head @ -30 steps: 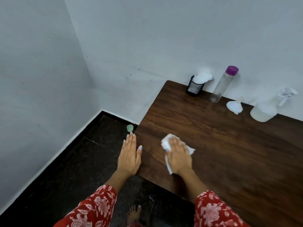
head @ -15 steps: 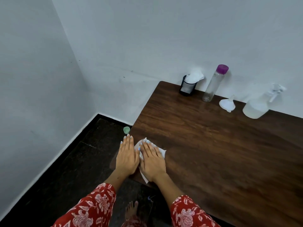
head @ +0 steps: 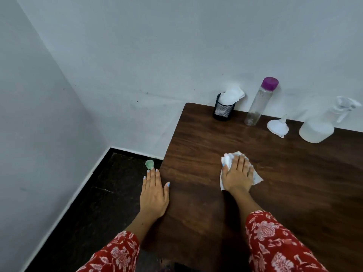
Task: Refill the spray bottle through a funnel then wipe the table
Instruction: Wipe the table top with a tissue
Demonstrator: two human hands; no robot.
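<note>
Scene dimly, evenly lit; soft shadows cast toward 6 o'clock; edges bent by wide-angle; slight blur noted.

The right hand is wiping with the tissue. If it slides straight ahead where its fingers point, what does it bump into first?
Probably the clear bottle with the purple cap by the wall, though depth is hard to judge. The right hand presses the tissue.

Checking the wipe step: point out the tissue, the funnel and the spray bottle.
tissue (head: 227,161): head view, bare top-left corner beside the fingers.
funnel (head: 277,127): head view, wide white cone.
spray bottle (head: 316,130): head view, round translucent body.
</note>
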